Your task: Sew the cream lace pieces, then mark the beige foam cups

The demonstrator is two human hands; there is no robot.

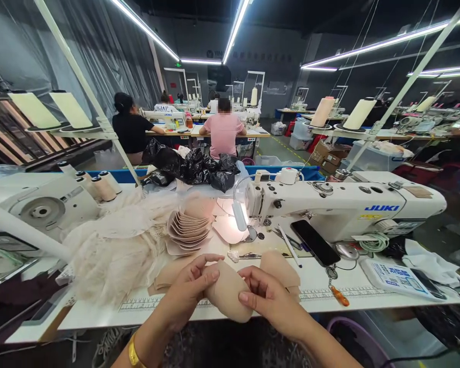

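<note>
Between my two hands is a beige bra cup (pixel 230 294), held up over the front edge of the sewing table. My left hand (pixel 195 281) pinches its upper left side between thumb and fingers. On its right edge, my right hand (pixel 266 296) grips it the same way. Behind the left hand lies a flat beige piece (pixel 168 273), and a pile of beige cups (pixel 281 271) sits behind the right. A stack of nested cups (pixel 187 232) stands further back, left of the lit needle area, where a pale piece (pixel 230 229) lies.
A white JUKI sewing machine (pixel 345 204) stands at the back right. A black phone (pixel 315 243), a white pen (pixel 290 246) and scissors (pixel 287 239) lie before it. Cream lace fabric (pixel 111 255) is heaped at left. Thread cones (pixel 105 186) stand behind it. Two people sit further off.
</note>
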